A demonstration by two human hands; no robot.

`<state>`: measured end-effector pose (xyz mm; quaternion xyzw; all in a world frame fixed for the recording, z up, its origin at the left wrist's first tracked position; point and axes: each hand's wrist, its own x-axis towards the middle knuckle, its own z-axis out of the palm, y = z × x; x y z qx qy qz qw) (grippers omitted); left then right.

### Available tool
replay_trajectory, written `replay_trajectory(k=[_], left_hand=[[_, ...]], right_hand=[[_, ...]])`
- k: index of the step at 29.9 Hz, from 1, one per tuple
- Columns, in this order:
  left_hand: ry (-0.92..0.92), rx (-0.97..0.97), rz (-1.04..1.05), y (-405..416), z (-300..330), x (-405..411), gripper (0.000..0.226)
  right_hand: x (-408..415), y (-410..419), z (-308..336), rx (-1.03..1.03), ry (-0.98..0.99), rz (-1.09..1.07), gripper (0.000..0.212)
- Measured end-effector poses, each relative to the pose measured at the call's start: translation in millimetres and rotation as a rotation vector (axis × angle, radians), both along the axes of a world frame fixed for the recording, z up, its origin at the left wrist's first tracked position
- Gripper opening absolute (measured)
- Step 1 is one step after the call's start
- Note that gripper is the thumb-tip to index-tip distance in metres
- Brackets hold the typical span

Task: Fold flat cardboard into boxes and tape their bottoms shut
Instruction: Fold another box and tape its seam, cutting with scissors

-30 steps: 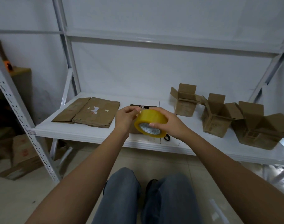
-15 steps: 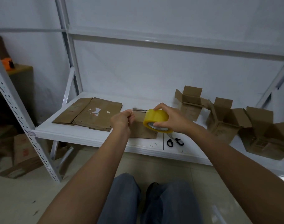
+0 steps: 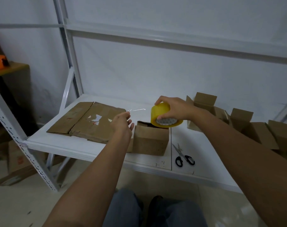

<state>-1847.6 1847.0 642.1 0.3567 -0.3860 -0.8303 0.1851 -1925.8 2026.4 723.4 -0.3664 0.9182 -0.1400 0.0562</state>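
While the person sits facing the white metal shelf (image 3: 70, 145), a small folded cardboard box (image 3: 150, 139) stands near the shelf's front edge, and everything else is best placed from that box. The right hand (image 3: 175, 108) grips a yellow tape roll (image 3: 164, 116) just above the box's top far edge, fingers curled over the roll's rim and thumb on its near side. A thin strip of clear tape (image 3: 137, 110) runs out leftward from the roll, catching the light, toward the left hand (image 3: 123, 123), which hovers just left of the box; its fingertips seem to pinch the tape's end, with the other fingers loosely spread, though the contact itself is too fine to see for sure. Left of the box lies a stack of flat cardboard (image 3: 88, 121), torn in patches on its face. Right of the box, black-handled scissors (image 3: 182, 155) rest on the shelf, blades pointing away from the person. Farther right and behind stand several open boxes (image 3: 240, 122) with their flaps up. Below the box, the person's grey-trousered knees (image 3: 123, 208) show above the pale floor
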Motion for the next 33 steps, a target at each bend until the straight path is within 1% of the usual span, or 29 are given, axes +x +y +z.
replay_trajectory(k=[4, 7, 9, 10, 13, 17, 20, 24, 26, 28, 30, 33], left_hand=[[-0.011, 0.009, 0.066, 1, -13, -12, 0.017], [-0.056, 0.019, 0.077, 0, -30, -17, 0.014], [-0.1, 0.026, 0.076, -2, -40, -19, 0.008], [-0.12, 0.026, 0.075, -3, -45, -19, 0.006], [-0.171, 0.022, 0.069, -9, -60, -20, 0.012], [-0.23, 0.07, 0.076, -12, -75, -21, 0.009], [-0.256, 0.076, 0.071, -10, -87, -24, 0.017], [-0.296, 0.012, 0.042, -4, -103, -32, 0.016], [-0.277, -0.044, 0.002, 3, -109, -33, 0.015], [-0.255, -0.106, -0.031, 9, -112, -31, 0.02], [-0.298, -0.184, -0.017, 12, -113, -29, 0.015], [-0.303, -0.196, -0.004, 12, -118, -32, 0.01]], right_hand=[[-16, -11, -8, 0.051, -0.051, 0.011, 0.053], [-25, -14, -27, 0.096, -0.074, 0.018, 0.052], [-27, -17, -39, 0.095, -0.068, 0.024, 0.053], [-28, -19, -44, 0.092, -0.057, 0.028, 0.053], [-30, -26, -56, 0.089, -0.021, 0.045, 0.054], [-28, -35, -66, 0.115, 0.077, 0.069, 0.055], [-27, -39, -68, 0.137, 0.144, 0.086, 0.054], [-26, -41, -73, 0.084, 0.194, 0.082, 0.048], [-28, -42, -75, 0.081, 0.212, 0.084, 0.047], [-28, -44, -75, 0.091, 0.229, 0.091, 0.047], [-27, -48, -75, 0.107, 0.247, 0.096, 0.048], [-24, -52, -75, 0.112, 0.253, 0.097, 0.048]])
